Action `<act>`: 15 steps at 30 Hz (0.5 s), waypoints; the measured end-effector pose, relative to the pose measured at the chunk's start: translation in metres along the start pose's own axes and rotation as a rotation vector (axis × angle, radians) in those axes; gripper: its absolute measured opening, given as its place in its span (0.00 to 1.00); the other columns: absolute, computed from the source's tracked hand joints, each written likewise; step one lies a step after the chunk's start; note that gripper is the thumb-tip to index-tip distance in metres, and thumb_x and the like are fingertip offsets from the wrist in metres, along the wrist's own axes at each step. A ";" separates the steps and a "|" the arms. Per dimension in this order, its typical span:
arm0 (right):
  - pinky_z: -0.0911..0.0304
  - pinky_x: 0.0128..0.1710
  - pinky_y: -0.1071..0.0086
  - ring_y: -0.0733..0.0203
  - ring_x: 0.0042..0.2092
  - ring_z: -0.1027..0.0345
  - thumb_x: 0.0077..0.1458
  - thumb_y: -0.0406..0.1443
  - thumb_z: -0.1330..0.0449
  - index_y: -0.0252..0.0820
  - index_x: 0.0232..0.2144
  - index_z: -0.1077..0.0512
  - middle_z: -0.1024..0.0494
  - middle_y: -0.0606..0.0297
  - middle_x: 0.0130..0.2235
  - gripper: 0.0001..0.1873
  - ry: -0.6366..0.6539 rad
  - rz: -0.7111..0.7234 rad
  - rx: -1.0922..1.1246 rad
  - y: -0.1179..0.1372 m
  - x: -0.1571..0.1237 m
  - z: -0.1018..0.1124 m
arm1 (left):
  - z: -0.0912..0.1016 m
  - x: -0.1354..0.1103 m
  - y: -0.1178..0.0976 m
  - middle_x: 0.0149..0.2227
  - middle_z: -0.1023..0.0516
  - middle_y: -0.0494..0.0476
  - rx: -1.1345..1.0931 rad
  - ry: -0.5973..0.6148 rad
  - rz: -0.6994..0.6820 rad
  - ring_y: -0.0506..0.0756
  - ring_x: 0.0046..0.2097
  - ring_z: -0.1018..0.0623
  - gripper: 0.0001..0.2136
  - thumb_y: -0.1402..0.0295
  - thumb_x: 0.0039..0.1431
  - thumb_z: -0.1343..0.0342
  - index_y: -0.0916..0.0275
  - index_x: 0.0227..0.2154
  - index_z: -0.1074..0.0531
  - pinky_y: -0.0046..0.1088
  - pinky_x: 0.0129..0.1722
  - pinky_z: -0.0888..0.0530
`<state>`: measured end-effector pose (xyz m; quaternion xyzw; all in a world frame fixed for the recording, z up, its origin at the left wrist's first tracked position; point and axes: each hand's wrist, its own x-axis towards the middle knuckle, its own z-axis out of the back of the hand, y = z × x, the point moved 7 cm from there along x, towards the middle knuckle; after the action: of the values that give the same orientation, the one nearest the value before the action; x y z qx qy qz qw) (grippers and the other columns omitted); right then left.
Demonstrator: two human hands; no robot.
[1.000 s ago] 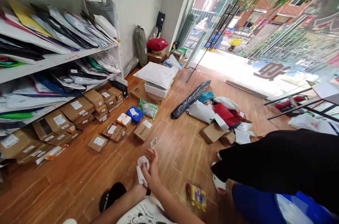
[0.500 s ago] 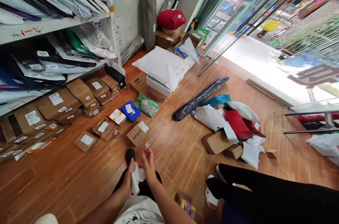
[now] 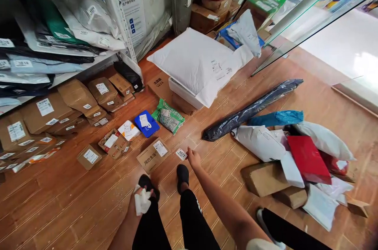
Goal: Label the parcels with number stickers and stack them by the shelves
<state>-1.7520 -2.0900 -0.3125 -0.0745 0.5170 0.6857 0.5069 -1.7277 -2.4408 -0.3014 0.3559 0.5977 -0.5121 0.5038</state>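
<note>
Between the fingertips of my right hand is a small white label printed "4021". That hand reaches forward over the wooden floor, just right of a flat cardboard box with a shipping label. My left hand is closed around crumpled white paper, low beside my left shoe. Beyond the cardboard box lie a blue package, a green plastic pouch and a white-and-orange box.
Labelled cartons line the foot of a metal shelf on the left. A large white parcel rests on boxes ahead. Right of me are a long black-wrapped roll, a red box and another person's leg.
My hands have moved apart. The right one has stretched forward and to the right with the label; the left has dropped slightly with the white paper. The view has shifted closer to the parcels.
</note>
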 end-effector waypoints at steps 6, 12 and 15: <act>0.42 0.30 0.70 0.59 0.25 0.32 0.60 0.53 0.56 0.44 0.15 0.34 0.27 0.63 0.18 0.30 0.135 0.139 -0.188 -0.039 0.115 -0.059 | -0.051 0.136 0.048 0.32 0.24 0.51 0.468 -0.021 -0.177 0.52 0.25 0.25 0.19 0.75 0.44 0.49 0.57 0.42 0.40 0.28 0.26 0.29; 0.41 0.30 0.70 0.60 0.25 0.31 0.61 0.57 0.61 0.43 0.15 0.34 0.28 0.62 0.17 0.35 0.211 0.258 -0.268 -0.101 0.203 -0.120 | -0.030 0.290 0.013 0.24 0.27 0.52 1.074 0.011 -0.293 0.60 0.35 0.22 0.06 0.73 0.45 0.47 0.61 0.29 0.32 0.34 0.38 0.28; 0.42 0.28 0.70 0.61 0.23 0.33 0.60 0.59 0.60 0.43 0.14 0.35 0.29 0.63 0.17 0.36 0.224 0.348 -0.277 -0.129 0.240 -0.142 | -0.017 0.346 0.003 0.25 0.22 0.58 1.325 0.072 -0.327 0.65 0.41 0.21 0.04 0.74 0.41 0.43 0.60 0.19 0.32 0.38 0.44 0.30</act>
<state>-1.8261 -2.0594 -0.6087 -0.1287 0.4761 0.8145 0.3056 -1.8115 -2.4550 -0.6371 0.5113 0.2205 -0.8272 0.0755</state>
